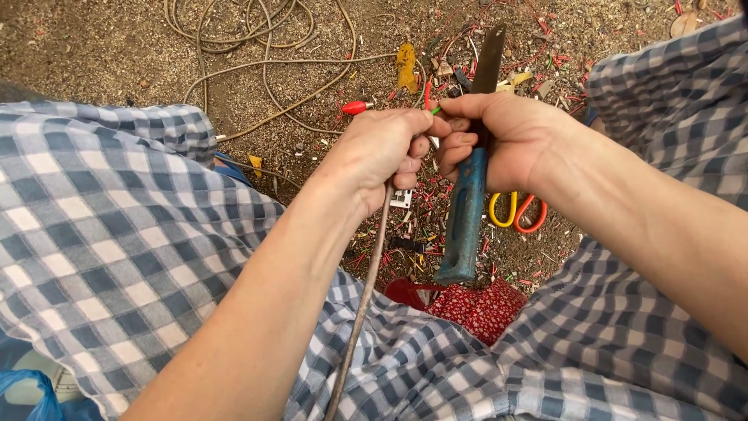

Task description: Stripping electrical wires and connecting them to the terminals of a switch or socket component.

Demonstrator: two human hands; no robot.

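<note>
Gripping a knife with a blue handle (466,222), the right hand (499,140) is closed around the top of the handle so that the dark blade (489,58) points up and away from the body and the long handle hangs down below the fist. The left hand (382,152) is closed on a grey cable (366,288), pinching it near its end; the rest of the cable runs down from that fist between the knees in checked cloth (117,234). A small green tip (435,111) shows at the cable's end, just left of the blade's base, right where the two thumbs meet.

To do this step well, I judge the cut should stay shallow and run away from the left thumb, with the blade's edge laid on the cable's covering rather than pressed through to the strands. The left fingers look very near the blade, so a slip toward them is the main risk; holding the cable a little further back from the blade would be safer.

Relative to the knife: the cable's end touches or sits just beside the blade's base, and the cable's length lies to the left of the handle. Scissors with yellow and orange loops (516,212) lie on the ground just right of the handle, and loose looped cable (265,47) lies well to the blade's left.
</note>
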